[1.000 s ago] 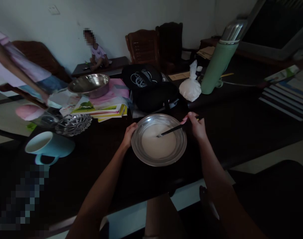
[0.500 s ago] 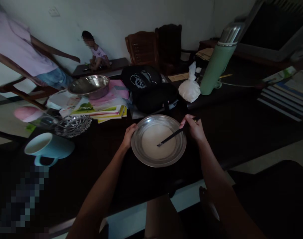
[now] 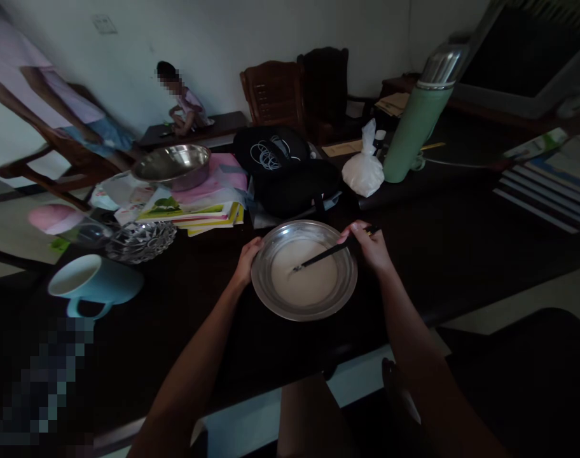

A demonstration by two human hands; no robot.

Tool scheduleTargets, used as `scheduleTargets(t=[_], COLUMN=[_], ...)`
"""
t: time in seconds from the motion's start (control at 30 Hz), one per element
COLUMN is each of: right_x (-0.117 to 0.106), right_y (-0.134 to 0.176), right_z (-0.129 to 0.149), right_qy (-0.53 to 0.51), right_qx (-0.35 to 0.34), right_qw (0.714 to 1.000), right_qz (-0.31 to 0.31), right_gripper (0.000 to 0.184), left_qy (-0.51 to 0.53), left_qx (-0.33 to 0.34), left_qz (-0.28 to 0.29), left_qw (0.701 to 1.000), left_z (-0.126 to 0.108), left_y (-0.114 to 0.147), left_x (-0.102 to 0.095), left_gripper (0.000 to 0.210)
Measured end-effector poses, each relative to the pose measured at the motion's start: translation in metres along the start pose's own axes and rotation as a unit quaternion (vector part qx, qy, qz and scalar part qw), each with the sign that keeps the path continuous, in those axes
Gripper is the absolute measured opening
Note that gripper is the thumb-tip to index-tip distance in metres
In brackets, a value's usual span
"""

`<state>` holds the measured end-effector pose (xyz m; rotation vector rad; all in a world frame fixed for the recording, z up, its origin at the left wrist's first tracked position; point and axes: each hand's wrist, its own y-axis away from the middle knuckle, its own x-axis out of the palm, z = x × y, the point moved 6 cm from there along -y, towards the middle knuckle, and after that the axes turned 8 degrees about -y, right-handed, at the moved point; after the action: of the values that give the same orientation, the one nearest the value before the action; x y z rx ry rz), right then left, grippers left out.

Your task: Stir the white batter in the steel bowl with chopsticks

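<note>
A shallow metal bowl (image 3: 303,313) stands on the dark table, with a pale, creamy batter (image 3: 304,283) in its bottom. My left hand (image 3: 248,261) grips the bowl's left rim, thumb at the edge and the other fingers partly hidden. In my right hand (image 3: 370,245), at the bowl's right side, are dark chopsticks (image 3: 324,254), held closely together. They slant down to the left, and their tips dip into the batter, where a small streak shows.
Behind the bowl lie a black case (image 3: 290,184), a tied bag of white powder (image 3: 364,173) and a green thermos (image 3: 416,127). Left are a blue mug (image 3: 111,280), a glass dish (image 3: 144,243) and books (image 3: 194,216) under another metal bowl (image 3: 187,175). Two people are beyond the table.
The chopstick tips have moved left and slightly up in the batter, my right hand shifting a little left. My left hand stays on the rim. The standing person's arm has lowered.
</note>
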<state>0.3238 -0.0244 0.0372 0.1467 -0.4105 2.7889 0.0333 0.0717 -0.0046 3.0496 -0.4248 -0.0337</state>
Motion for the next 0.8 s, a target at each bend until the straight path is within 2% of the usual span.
scheduleTargets(t=[0.13,0.27,0.33,0.5,0.67,0.73,0.8], right_x=[-0.010,-0.001,0.001,-0.011,0.000,-0.001,-0.007], right_y=[-0.001,-0.001,-0.001,-0.001,-0.001,-0.001,-0.002], right_z=[0.000,-0.004,-0.005,-0.003,-0.003,-0.001,0.000], right_qy=[-0.015,-0.004,0.003,-0.001,0.009,0.003,-0.005], right_qx=[-0.022,0.004,0.003,-0.019,0.001,-0.008,-0.019], right_qw=[0.998,1.000,1.000,0.998,1.000,1.000,0.999], right_qz=[-0.058,0.010,0.024,-0.053,0.017,0.003,-0.035], right_gripper=[0.047,0.047,0.045,0.047,0.045,0.044,0.045], left_qy=[0.000,-0.009,-0.010,-0.007,-0.023,-0.022,-0.018], left_qx=[-0.002,-0.008,-0.008,-0.004,-0.006,-0.007,-0.006], left_qz=[-0.004,-0.008,-0.006,-0.005,-0.010,-0.007,-0.008], left_qw=[1.000,1.000,1.000,1.000,1.000,1.000,1.000], left_z=[0.000,-0.001,-0.001,0.000,-0.002,-0.002,-0.002], left_y=[0.000,0.000,0.000,0.000,0.001,0.001,0.001], left_x=[0.000,0.000,0.001,0.001,0.000,0.001,0.001], left_gripper=[0.043,0.044,0.043,0.041,0.040,0.039,0.039])
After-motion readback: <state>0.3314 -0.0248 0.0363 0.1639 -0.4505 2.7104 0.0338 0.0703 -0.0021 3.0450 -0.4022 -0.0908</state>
